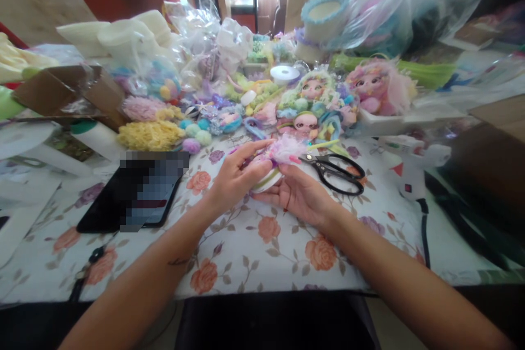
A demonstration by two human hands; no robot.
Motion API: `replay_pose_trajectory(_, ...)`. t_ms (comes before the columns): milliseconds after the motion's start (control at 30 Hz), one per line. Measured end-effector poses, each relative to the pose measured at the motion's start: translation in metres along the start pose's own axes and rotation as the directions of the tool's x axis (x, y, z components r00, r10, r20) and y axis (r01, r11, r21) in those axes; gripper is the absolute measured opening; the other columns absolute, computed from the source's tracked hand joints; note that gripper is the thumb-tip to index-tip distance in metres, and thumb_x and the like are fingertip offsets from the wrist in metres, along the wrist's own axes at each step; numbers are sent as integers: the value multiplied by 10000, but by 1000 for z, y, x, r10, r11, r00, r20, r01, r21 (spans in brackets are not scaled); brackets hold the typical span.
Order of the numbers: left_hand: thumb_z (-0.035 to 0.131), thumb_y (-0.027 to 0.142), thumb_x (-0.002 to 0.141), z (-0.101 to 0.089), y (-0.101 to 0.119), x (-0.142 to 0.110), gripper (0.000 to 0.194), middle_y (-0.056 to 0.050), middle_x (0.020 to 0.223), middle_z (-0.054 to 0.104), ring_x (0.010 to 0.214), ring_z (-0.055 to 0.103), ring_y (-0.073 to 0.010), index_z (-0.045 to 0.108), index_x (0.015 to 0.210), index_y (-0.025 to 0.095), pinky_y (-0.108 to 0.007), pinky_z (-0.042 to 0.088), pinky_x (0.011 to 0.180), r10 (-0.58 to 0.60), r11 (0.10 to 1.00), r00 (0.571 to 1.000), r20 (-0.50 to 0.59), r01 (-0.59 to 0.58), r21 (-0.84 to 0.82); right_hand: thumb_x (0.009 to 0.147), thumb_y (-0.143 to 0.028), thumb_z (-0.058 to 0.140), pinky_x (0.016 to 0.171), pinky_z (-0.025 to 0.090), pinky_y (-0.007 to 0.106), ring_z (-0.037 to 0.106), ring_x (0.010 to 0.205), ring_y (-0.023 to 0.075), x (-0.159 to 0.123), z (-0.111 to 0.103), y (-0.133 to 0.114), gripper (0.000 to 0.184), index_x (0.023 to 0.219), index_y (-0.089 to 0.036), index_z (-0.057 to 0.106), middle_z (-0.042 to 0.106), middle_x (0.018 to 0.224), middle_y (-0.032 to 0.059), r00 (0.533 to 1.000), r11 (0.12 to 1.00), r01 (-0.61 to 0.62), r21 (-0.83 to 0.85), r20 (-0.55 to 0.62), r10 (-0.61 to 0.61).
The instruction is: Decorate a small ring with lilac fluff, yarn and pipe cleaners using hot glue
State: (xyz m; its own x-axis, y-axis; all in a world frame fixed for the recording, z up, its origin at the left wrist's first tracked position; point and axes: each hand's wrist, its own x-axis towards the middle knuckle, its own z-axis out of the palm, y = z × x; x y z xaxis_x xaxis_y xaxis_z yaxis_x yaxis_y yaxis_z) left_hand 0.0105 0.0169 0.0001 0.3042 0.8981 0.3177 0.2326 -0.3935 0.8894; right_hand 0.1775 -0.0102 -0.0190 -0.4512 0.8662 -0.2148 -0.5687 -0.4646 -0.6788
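Over the middle of the table, both of my hands close round a small fluffy lilac ornament [289, 149] with a pale, green-striped rounded underside. My left hand [240, 172] presses on it from the left, thumb and fingers across its top. From the right and below, my right hand [303, 191] supports it, thumb near the fluff and fingers curled under the edge. Its front faces away, so its exact kind is hidden. Black-handled scissors [340, 172] lie just right of it, blades partly behind the fluff.
A tablet [135, 191] lies left, a white glue gun [410, 169] right. Behind are doll heads [305, 124], pom-poms [197, 134], yellow yarn [151, 134], a ribbon spool [284, 74], plastic bags [381, 5] and a cardboard box [69, 93]. A floral cloth [246, 254] covers the table.
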Motion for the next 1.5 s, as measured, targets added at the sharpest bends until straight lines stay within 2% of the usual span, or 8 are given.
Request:
replay_pose_trajectory(267,579,515,910,-1,-1,4,506,-60,1361,655,1267,586,-261,638,1325,230,-350,443,1079,17,997,998,53,-21,71,830,-328,690,935,588,385,726,885,194,3,-3,3,212,995,-198,665,762,904,41,992,995,92,-23,-84,-94)
replay_pose_trajectory(367,623,482,894,2,1,1,495,-74,1400,616,1323,532,-270,619,1325,238,-400,400,1128,137,972,989,-54,-123,201,823,-318,693,963,574,396,729,920,207,5,-5,-1,186,967,-202,670,768,902,43,981,989,145,-17,-129,-146)
replay_pose_trajectory(433,666,410,878,4,2,-4,458,-77,1356,627,1278,557,-260,613,1303,249,-418,421,1109,268,935,940,-211,-201,291,822,-305,691,977,568,398,727,951,215,7,-5,-5,155,937,-203,671,773,909,45,966,981,196,7,-171,-192)
replay_pose_trajectory(533,700,229,852,9,2,-10,333,-50,1116,691,1082,635,-218,643,1179,262,-391,490,1003,504,824,798,-330,-330,461,823,-302,687,985,565,396,725,962,220,8,-7,-12,134,909,-200,670,777,907,51,943,968,248,35,-237,-233)
replay_pose_trajectory(633,721,122,812,13,-2,-12,223,-21,902,684,886,650,-186,663,992,240,-345,532,847,702,645,683,-200,-490,587,779,-303,726,964,569,373,724,920,212,9,-8,-15,158,882,-197,668,772,871,45,940,965,259,50,-245,-239)
replay_pose_trajectory(733,726,97,806,18,-4,-11,167,-23,834,671,785,631,-164,664,917,205,-317,535,758,771,536,631,-86,-570,623,718,-282,777,904,578,336,716,829,186,9,-9,-13,188,831,-202,649,756,803,22,944,959,271,86,-218,-247)
replay_pose_trajectory(1000,699,113,841,28,-6,-7,151,-63,889,683,849,644,-187,684,975,180,-340,544,788,771,491,634,-60,-533,689,703,-177,786,778,570,264,682,753,132,11,-9,-7,244,680,-216,546,719,747,-28,923,919,335,207,-267,-276)
replay_pose_trajectory(1500,645,87,872,38,-11,0,140,-74,890,656,870,614,-192,689,981,164,-348,552,781,750,475,661,-36,-499,725,682,-163,814,768,540,241,664,745,105,13,-8,-1,225,773,-195,611,705,749,-41,905,904,372,211,-298,-303)
